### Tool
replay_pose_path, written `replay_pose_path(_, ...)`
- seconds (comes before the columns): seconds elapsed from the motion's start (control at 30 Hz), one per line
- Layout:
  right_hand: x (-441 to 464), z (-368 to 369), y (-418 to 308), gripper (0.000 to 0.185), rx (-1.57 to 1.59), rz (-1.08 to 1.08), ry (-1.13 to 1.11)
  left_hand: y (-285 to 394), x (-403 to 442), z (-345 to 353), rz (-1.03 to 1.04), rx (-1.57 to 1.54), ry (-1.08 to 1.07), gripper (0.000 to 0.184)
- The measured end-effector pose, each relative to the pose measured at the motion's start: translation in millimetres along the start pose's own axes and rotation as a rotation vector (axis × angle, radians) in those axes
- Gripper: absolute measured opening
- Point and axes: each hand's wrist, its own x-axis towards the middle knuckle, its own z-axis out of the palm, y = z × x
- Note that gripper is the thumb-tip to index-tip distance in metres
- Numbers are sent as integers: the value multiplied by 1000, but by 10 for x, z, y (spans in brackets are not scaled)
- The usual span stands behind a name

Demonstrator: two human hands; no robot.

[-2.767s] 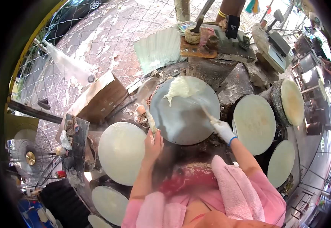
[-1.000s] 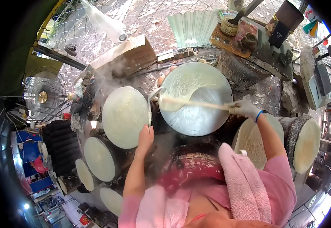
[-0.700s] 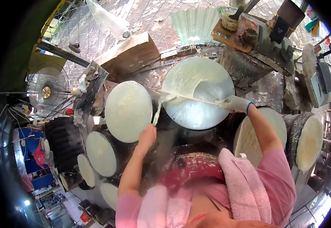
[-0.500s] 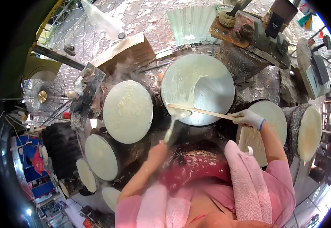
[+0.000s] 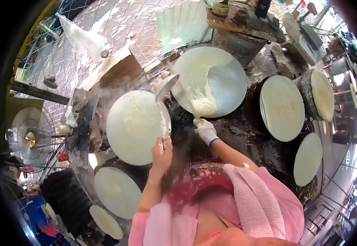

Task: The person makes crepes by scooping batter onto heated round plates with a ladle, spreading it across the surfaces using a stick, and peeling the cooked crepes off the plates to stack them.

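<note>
My bare left hand (image 5: 162,153) is wrapped round the batter-coated handle of a ladle (image 5: 167,87). The ladle's bowl is raised by the left edge of the middle round griddle (image 5: 230,96). My right hand (image 5: 206,131), in a white glove with a blue cuff, grips a long wooden spreader (image 5: 188,98) at the griddle's near edge. The spreader slants up and left across the griddle. Pale wet batter (image 5: 203,104) covers the left and far parts of the plate and pools near its front; bare metal shows on the right.
Left of the middle griddle, a steaming griddle (image 5: 135,131) carries a pale sheet. More round griddles (image 5: 283,108) with sheets stand to the right and lower left. A cardboard box (image 5: 119,69), wire mesh fence and fan (image 5: 30,139) lie beyond on the left.
The ladle has lifted off the middle griddle and moved up and left. My right hand has swung left and nearer the griddle's front, turning the spreader. The camera view has shifted.
</note>
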Motion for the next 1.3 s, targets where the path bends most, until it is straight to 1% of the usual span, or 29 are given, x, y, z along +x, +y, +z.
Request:
replay_pose_path(0.03, -83, -127, 41, 45, -299, -159, 179, -63, -36, -53, 16, 5, -3, 16)
replay_pose_path(0.1, 4, -347, 379, 38, -471, -263, 433, -169, -105, -132, 25, 19, -3, 16)
replay_pose_path(0.17, 42, -672, 468, 39, -230, -58, 344, -253, -176, -170, 7, 40, 3, 16)
replay_pose_path(0.2, -243, -800, 90, 40, -70, 11, 287, -258, -204, -169, 15, 43, 18, 17)
replay_pose_path(0.3, -292, -738, 87, 44, -291, -27, 107, -289, -279, -76, -90, -156, 23, 19)
replay_pose_path(0.33, -457, -753, 11, 42, -551, -109, 61, -319, -289, -40, -36, -100, 35, 18)
replay_pose_path(0.37, -483, -820, -10, 40, -752, -114, 29, -345, -294, 0, -25, -88, 45, 17)
replay_pose_path(0.43, -495, -1119, -51, 38, -731, -70, 166, -355, -318, 106, -8, -63, 67, 15)
replay_pose_path(0.47, -328, -1303, 80, 38, -735, -99, 249, -318, -339, 169, -36, -67, 70, 14)
replay_pose_path(0.5, -186, -1494, 120, 38, -652, -111, 292, -270, -350, 227, -61, -70, 71, 13)
replay_pose_path(0.57, -40, -1798, -18, 40, -487, -124, 283, -177, -350, 386, -95, -76, 84, 11)
replay_pose_path(0.6, 52, -1855, -58, 45, -377, -132, 234, -144, -366, 469, -110, -76, 95, 10)
replay_pose_path(0.63, 28, -1880, -24, 46, -435, -178, 181, -118, -378, 540, -122, -74, 107, 9)
replay_pose_path(0.7, -180, -1864, 29, 48, -550, -273, 82, -192, -425, 668, -65, 33, 144, 9)
replay_pose_path(0.73, -308, -1906, 47, 47, -680, -338, -47, -148, -438, 735, -80, 21, 157, 9)
replay_pose_path(0.77, -427, -1989, 32, 40, -762, -251, -56, -106, -454, 802, -95, 10, 170, 9)
replay_pose_path(0.83, -221, -2240, 187, 40, -730, -258, 107, 157, -512, 938, -216, -136, 190, 10)
replay_pose_path(0.93, 226, -2601, -32, 46, -677, -301, 262, 356, -543, 1081, -269, -215, 190, 10)
replay_pose_path(0.97, 353, -2644, -62, 48, -669, -316, 306, 354, -546, 1126, -267, -182, 191, 10)
replay_pose_path(1.03, 287, -2632, -193, 48, -606, -337, 238, 304, -514, 1175, -251, -113, 188, 9)
replay_pose_path(1.07, 354, -2556, 60, 48, -576, -345, 156, 289, -486, 1200, -247, -105, 189, 9)
replay_pose_path(1.1, 82, -2564, 34, 45, -635, -311, 29, 278, -474, 1227, -245, -100, 190, 9)
replay_pose_path(1.17, -171, -2549, 66, 49, -708, -161, 0, 312, -405, 1272, -253, -128, 184, 8)
replay_pose_path(1.2, -6, -2568, 380, 57, -682, -237, 78, 381, -381, 1281, -267, -156, 176, 8)
replay_pose_path(1.23, 44, -2623, 279, 58, -623, -174, 154, 416, -367, 1278, -285, -182, 165, 8)
replay_pose_path(1.3, 298, -2714, -9, 60, -693, -232, 273, 314, -347, 1267, -262, -151, 169, 9)
